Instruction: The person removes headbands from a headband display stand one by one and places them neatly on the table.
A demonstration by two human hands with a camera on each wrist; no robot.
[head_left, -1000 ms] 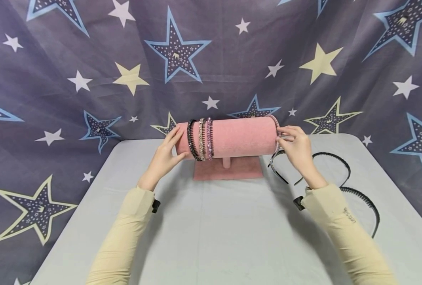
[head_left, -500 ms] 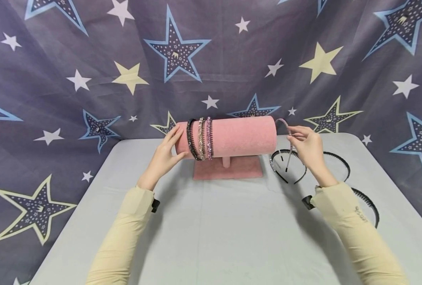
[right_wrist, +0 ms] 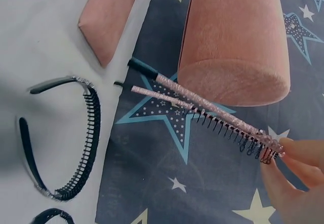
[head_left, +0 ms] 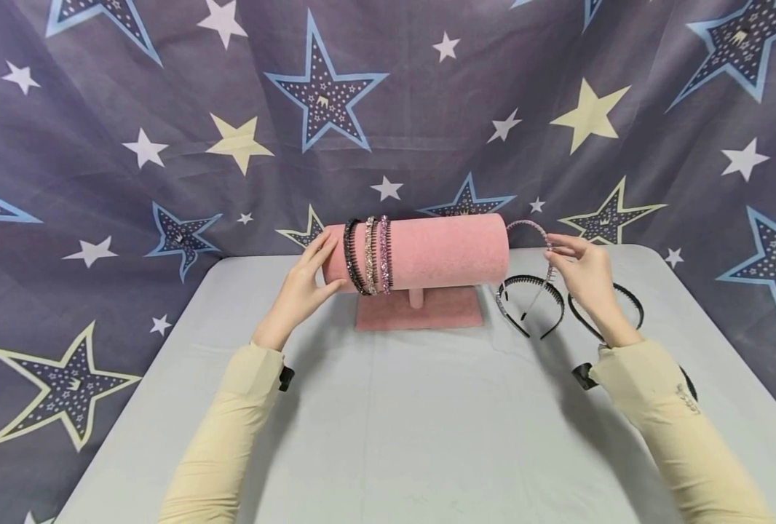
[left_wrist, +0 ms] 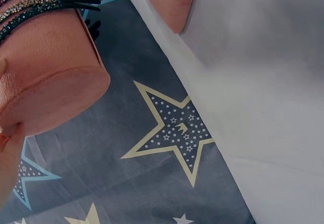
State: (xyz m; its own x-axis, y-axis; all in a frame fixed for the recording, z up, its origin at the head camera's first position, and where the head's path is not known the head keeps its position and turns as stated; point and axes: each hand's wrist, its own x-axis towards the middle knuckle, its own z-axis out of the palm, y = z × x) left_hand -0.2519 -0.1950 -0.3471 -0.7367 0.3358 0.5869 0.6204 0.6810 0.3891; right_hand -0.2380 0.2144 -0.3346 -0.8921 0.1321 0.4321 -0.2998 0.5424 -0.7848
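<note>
A pink padded roll on a stand [head_left: 453, 247] stands at the back of the table. My left hand [head_left: 299, 291] grips its left end, thumb low in front and fingers higher up. Around the roll near that hand sit a black headband [head_left: 351, 255], a gold one [head_left: 370, 255] and a purple one [head_left: 384, 255], all glittery. Off the roll's right end, my right hand [head_left: 587, 276] pinches a thin pink glittery headband [right_wrist: 215, 111] with dark comb teeth. Its tips point down and leftward toward the stand, apart from the roll in the right wrist view.
On the white-covered table [head_left: 394, 422], a black toothed headband with silvery glitter [right_wrist: 91, 133] lies below the held one. Another black headband [head_left: 637, 306] is right of it, and a third [head_left: 691, 383] is mostly behind my right sleeve. A starry curtain [head_left: 427, 131] hangs behind.
My right hand has moved the pink headband from the roll's right end out to the right. My left hand has stayed on the left end.
</note>
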